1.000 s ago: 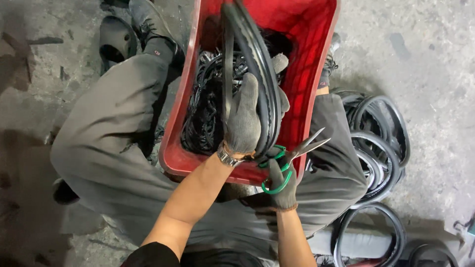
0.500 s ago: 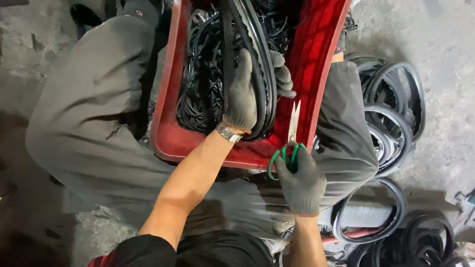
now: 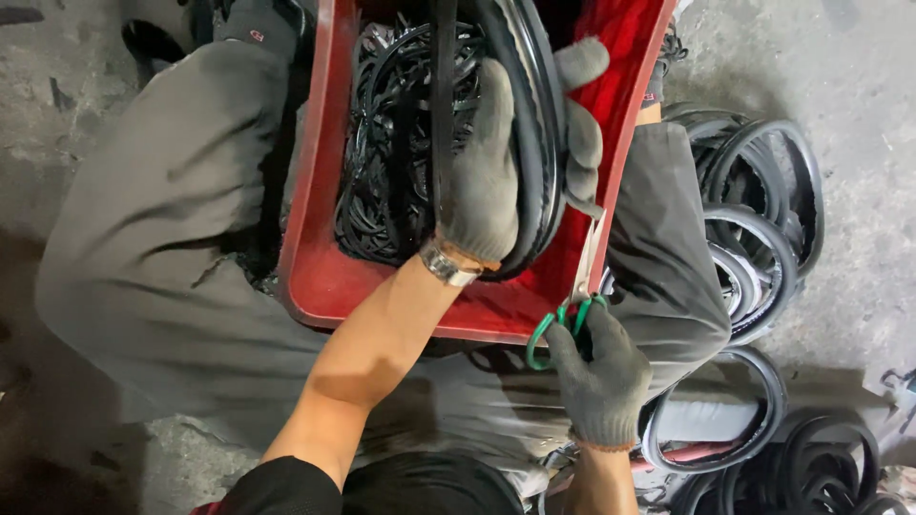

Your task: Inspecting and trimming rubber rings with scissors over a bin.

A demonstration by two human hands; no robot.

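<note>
My left hand (image 3: 496, 162), in a grey knit glove, grips a thick black rubber ring (image 3: 534, 114) that stands up out of a red plastic crate (image 3: 324, 277). The crate rests between my knees and holds a tangle of thin black rubber strips (image 3: 391, 153). My right hand (image 3: 601, 377), also gloved, holds green-handled scissors (image 3: 563, 319) at the crate's near right corner. Their blades point up along the crate's right wall, close to the ring's lower edge.
A pile of black rubber rings (image 3: 763, 210) lies on the concrete floor at the right. More rings (image 3: 811, 458) lie at the lower right. My grey trouser legs (image 3: 162, 219) flank the crate on both sides.
The view has closed in on the crate. My right hand has brought the scissors from pointing right to upright against the crate's right wall. The left hand keeps hold of the ring.
</note>
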